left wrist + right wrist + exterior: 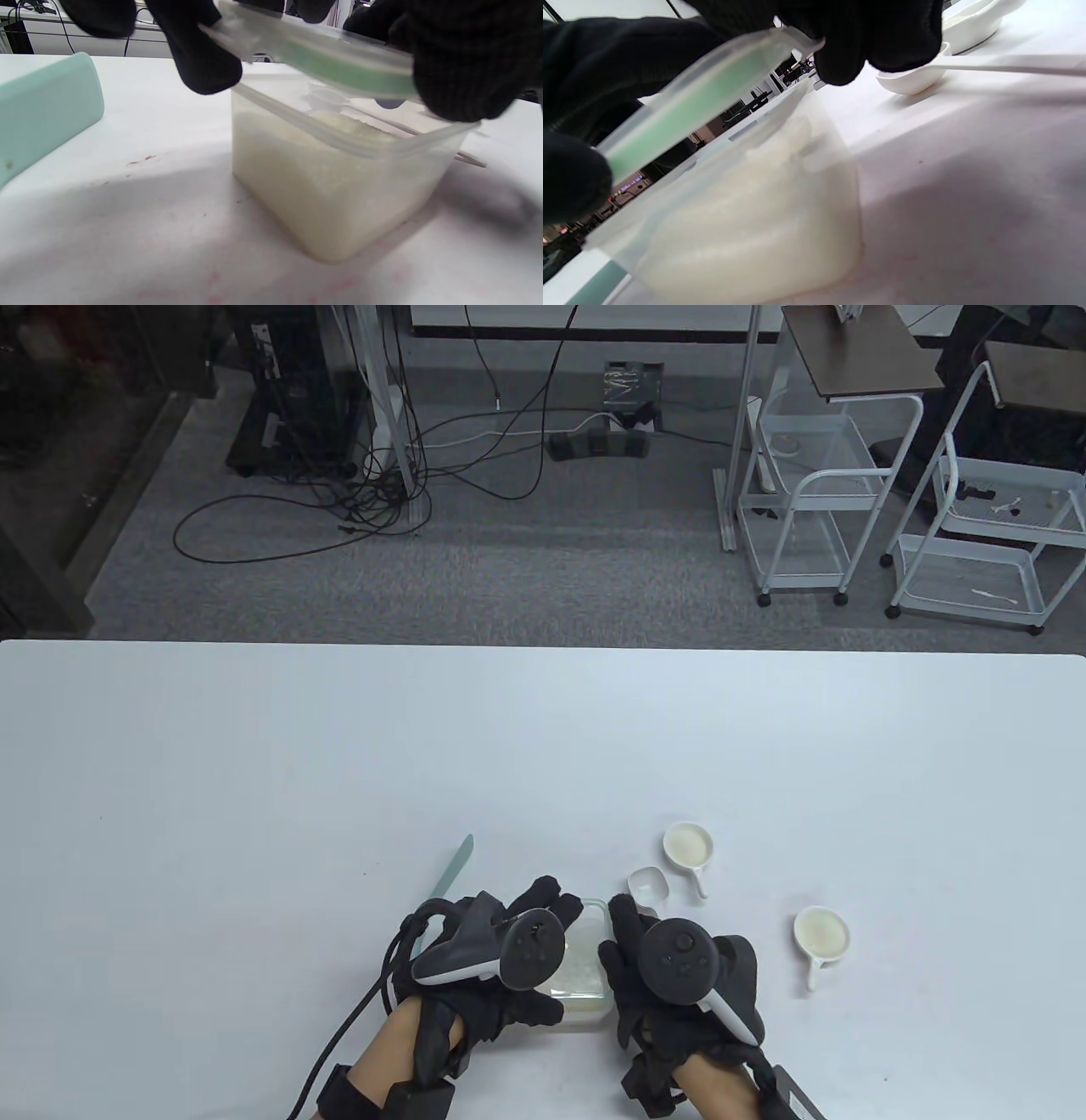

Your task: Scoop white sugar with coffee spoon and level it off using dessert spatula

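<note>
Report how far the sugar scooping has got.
Early. Done: nothing scooped; two white spoons already hold something pale, contents unclear. In hand: the left hand and right hand both hold the lid, tilted above the sugar container. Left: take the empty coffee spoon, scoop, then level with the dessert spatula, untouched on the table.

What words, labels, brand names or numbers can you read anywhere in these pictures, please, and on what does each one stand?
None can be read.
The sugar container, its lid, the dessert spatula and the white spoons show no print.
The floor box behind the table bears pale marks, too small to read.
</note>
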The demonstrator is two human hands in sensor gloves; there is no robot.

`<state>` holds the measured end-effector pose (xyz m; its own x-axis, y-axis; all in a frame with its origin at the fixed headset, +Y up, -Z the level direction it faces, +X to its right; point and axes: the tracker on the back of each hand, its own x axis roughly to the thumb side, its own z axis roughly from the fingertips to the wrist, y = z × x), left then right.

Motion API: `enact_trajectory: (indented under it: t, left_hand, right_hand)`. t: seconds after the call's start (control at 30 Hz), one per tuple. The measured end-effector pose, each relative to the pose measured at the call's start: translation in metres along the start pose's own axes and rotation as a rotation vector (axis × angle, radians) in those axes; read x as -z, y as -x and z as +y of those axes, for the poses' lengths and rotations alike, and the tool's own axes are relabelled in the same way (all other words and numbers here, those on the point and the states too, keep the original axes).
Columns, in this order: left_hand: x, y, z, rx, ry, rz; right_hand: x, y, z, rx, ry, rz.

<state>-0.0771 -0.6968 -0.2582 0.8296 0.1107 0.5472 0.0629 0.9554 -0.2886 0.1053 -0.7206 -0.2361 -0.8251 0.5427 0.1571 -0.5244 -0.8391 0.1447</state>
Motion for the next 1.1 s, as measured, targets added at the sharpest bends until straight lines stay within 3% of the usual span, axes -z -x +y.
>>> enact_trajectory:
  t: [0.7, 0.97, 1.1]
  left_hand:
    - [0.004, -0.001, -0.01, 0.006, 0.097, -0.019]
    - [0.002, 0.007, -0.011, -0.071, 0.164, -0.012]
    - [0.002, 0.018, -0.013, -0.19, 0.146, 0.035]
  right_hand:
    - [-0.005, -0.007, 0.006, -0.139, -0.038, 0.024]
    - [-0.006, -0.008, 0.006, -0.136, -0.055, 0.031]
    - [-0.006, -0.008, 0.007, -0.13, -0.064, 0.048]
